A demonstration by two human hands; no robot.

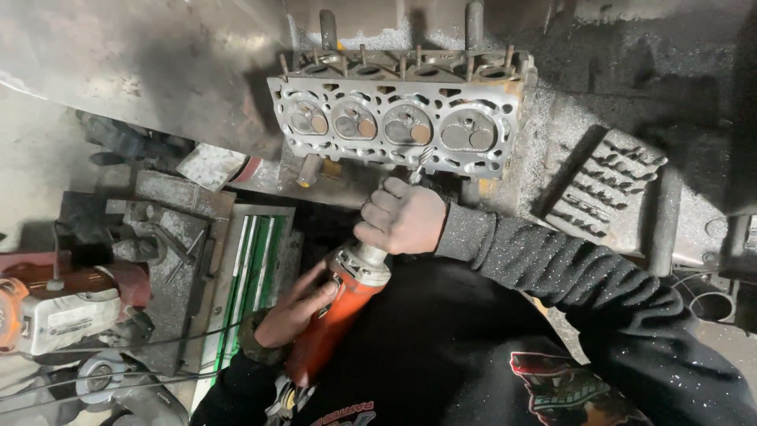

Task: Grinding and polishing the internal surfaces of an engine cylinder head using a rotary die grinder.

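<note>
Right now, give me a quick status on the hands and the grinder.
Right hand grips grinder neck; left hand on its orange body. Bit tip at cylinder head lower edge. Nothing between bit and head.

My desk (552,134): dark metal, covered w/ grey grinding dust. Cylinder head (398,118) sits on it, propped on edge, chamber face toward me. Ribbed metal plate (607,189) lies flat just right of it. Lower left, a side bench (177,260) carries an orange-grey power tool (47,312), loose bits, cables.
</note>
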